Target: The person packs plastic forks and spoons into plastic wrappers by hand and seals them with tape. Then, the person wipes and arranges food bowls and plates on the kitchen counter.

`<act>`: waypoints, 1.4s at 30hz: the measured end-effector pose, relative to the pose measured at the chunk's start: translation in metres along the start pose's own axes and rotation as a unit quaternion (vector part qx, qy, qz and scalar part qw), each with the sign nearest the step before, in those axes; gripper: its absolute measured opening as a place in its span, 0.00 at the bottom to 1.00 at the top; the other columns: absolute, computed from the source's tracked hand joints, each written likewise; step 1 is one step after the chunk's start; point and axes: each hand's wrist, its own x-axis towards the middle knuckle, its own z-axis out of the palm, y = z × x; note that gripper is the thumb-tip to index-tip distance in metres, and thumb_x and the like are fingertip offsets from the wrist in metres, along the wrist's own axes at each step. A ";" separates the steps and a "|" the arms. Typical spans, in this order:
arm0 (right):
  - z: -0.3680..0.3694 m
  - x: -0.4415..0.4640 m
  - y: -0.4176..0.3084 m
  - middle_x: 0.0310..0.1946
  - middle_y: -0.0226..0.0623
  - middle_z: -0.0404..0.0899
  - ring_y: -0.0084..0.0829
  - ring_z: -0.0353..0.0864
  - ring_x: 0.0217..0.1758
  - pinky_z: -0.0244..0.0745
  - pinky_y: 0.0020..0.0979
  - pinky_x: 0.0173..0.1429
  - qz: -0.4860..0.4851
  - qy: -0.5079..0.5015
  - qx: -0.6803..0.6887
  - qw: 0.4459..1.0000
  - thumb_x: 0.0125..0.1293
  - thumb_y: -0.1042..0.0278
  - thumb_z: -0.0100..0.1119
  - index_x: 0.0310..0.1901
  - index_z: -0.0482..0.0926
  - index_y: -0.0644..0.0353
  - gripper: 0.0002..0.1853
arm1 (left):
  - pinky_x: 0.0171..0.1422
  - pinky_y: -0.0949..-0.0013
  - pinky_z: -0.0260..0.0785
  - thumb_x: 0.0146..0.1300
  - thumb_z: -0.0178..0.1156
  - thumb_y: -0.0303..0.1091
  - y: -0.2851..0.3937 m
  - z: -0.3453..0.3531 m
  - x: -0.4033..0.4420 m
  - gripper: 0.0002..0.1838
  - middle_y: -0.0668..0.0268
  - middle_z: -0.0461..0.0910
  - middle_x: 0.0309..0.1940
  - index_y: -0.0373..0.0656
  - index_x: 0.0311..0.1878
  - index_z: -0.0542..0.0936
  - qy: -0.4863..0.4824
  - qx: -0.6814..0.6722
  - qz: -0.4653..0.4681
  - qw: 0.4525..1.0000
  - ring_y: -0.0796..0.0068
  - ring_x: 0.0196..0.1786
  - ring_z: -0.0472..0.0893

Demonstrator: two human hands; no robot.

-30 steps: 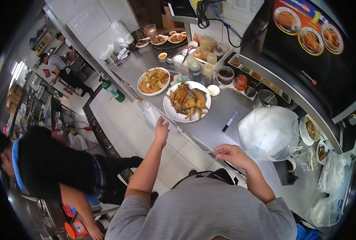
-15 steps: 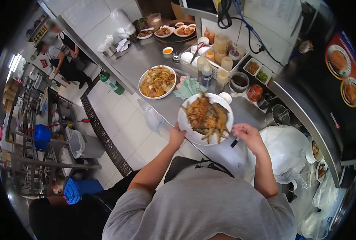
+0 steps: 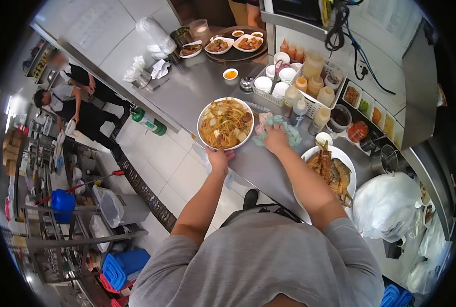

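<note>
My left hand [image 3: 220, 159] is closed on the near rim of a white plate of stir-fried noodles [image 3: 225, 125], which sits at the counter's edge. To its right, my right hand [image 3: 275, 139] grips a pale green cloth [image 3: 291, 134] that lies bunched on the steel; its fingertips are partly hidden in the folds. A pinkish cloth [image 3: 263, 123] touches the green one. A white plate with fried fish [image 3: 335, 176] rests on the counter at the right, partly covered by my right forearm.
Sauce bottles and white cups fill a white basket [image 3: 317, 110] behind the cloths. A small bowl of orange sauce [image 3: 230, 74] and a round tray [image 3: 246, 53] with dishes stand farther back. A plastic-wrapped bundle [image 3: 386, 207] lies at right. Two people stand at far left.
Both hands have let go of the fish plate, which now rests on the counter. My left hand has moved to the noodle plate and my right hand to the green cloth. The view has shifted.
</note>
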 end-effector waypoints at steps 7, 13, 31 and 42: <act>0.037 0.025 0.007 0.51 0.50 0.75 0.49 0.75 0.54 0.70 0.40 0.58 0.094 0.012 0.232 0.968 0.58 0.69 0.53 0.55 0.73 0.60 0.21 | 0.24 0.66 0.79 0.61 0.55 0.27 0.050 -0.068 0.040 0.37 0.52 0.77 0.36 0.39 0.71 0.49 -0.164 0.224 -0.022 0.960 0.65 0.24 0.82; 0.011 0.044 -0.017 0.46 0.40 0.79 0.33 0.78 0.46 0.72 0.32 0.51 0.159 0.047 0.594 0.788 0.61 0.72 0.50 0.54 0.74 0.62 0.19 | 0.24 0.69 0.79 0.54 0.52 0.21 0.070 -0.069 0.041 0.42 0.53 0.78 0.37 0.42 0.73 0.47 -0.273 0.372 -0.039 0.886 0.68 0.22 0.81; 0.007 0.029 0.060 0.47 0.43 0.79 0.46 0.77 0.50 0.70 0.39 0.56 -0.076 0.014 0.228 0.970 0.61 0.59 0.58 0.49 0.80 0.56 0.17 | 0.52 0.54 0.70 0.54 0.59 0.29 0.088 0.054 0.088 0.21 0.48 0.80 0.42 0.43 0.53 0.77 -0.466 0.616 0.277 0.571 0.50 0.48 0.79; 0.011 0.075 0.035 0.53 0.45 0.76 0.41 0.75 0.56 0.68 0.35 0.60 -0.048 -0.135 0.251 0.957 0.60 0.58 0.62 0.53 0.77 0.60 0.22 | 0.49 0.53 0.71 0.56 0.58 0.27 0.062 0.077 0.095 0.11 0.49 0.80 0.39 0.39 0.44 0.77 -0.436 0.677 0.308 0.506 0.47 0.45 0.79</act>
